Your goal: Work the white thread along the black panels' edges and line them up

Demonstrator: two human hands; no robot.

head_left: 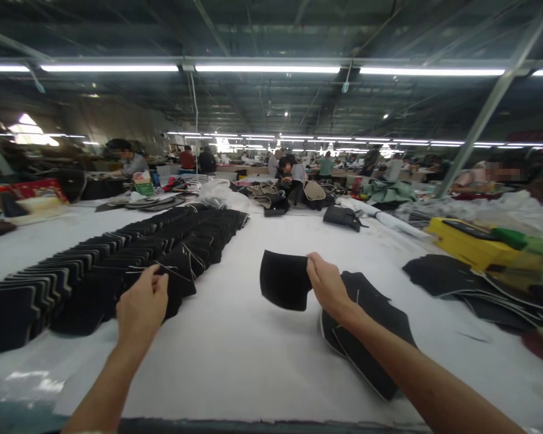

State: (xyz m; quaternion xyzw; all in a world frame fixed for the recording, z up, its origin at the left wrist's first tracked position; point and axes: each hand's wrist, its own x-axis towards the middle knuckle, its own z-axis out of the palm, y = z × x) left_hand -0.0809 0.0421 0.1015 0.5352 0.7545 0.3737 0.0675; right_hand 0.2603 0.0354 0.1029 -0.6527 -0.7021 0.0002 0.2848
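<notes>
My right hand [329,283] pinches the right edge of a black fabric piece [284,281], held up above the white table. Overlapping rows of similar black pieces [136,247] with pale edges lie on the left side. At the near end of these rows, my left hand [142,304] has its thumb and fingers closed at the edge of another black piece [180,265]; the fingertips partly hide the grip. Under my right forearm sits a small pile of larger black panels [375,325], partly covered by the arm.
More black panels [452,277] are stacked at the right, beside a yellow box [470,241]. A black folded item [342,217] and a white roll [389,223] lie farther back. The white tabletop [235,361] ends near me. Several people work in the background.
</notes>
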